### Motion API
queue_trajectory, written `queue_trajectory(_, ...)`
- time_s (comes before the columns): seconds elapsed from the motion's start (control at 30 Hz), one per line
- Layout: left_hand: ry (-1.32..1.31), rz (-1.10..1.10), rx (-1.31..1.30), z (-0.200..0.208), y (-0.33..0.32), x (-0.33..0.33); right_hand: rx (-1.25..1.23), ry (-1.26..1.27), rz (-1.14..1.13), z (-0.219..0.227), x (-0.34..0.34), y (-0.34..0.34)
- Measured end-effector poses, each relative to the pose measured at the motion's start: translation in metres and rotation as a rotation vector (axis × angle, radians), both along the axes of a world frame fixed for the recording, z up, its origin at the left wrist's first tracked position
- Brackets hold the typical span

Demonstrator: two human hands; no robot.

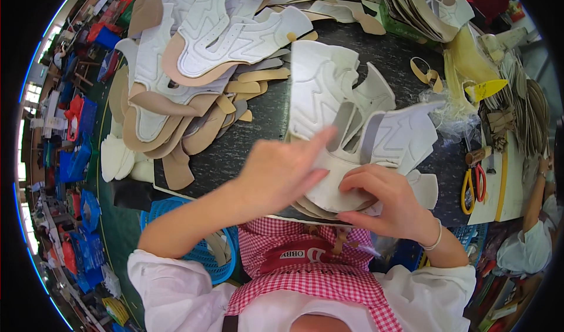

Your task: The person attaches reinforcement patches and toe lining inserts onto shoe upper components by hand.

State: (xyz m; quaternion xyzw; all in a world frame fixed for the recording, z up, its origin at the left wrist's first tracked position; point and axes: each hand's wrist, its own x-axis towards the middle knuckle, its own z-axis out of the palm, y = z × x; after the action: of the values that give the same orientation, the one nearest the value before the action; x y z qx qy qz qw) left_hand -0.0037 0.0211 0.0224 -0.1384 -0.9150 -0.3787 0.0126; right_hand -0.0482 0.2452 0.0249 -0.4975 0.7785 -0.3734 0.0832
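"Where's the piece?"
"The white shoe upper (330, 186) lies at the near edge of the dark bench (258, 147), toe end closest, sides flaring upward."
"And the fingers?"
"On the left hand (276, 170), index and thumb are spread apart, the index reaching to a grey strip (343, 120); blur hides how firmly it presses. The right hand (393, 200) curls over the toe, thumb by its rim; I can't tell whether it pinches."
"Any advice?"
"I'd steady the toe lightly with the right and run the left fingertip evenly along the strip, since the soft sides could crease or shift."
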Motion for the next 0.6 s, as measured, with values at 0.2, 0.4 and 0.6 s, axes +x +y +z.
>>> queue_trajectory(0.2, 0.441, -0.154, 0.071, 0.015, -0.005, 0.019, -0.097, -0.093, 0.004, -0.013, -0.004, 0.002)
queue_trajectory(0.4, 0.617, -0.407, -0.346, -0.007, 0.026, 0.032, -0.06, -0.359, -0.251, -0.015, -0.003, 0.001)
queue_trajectory(0.6, 0.737, -0.449, -0.39, -0.014, 0.017, 0.043, -0.132, -0.511, -0.052, -0.021, -0.005, 0.007)
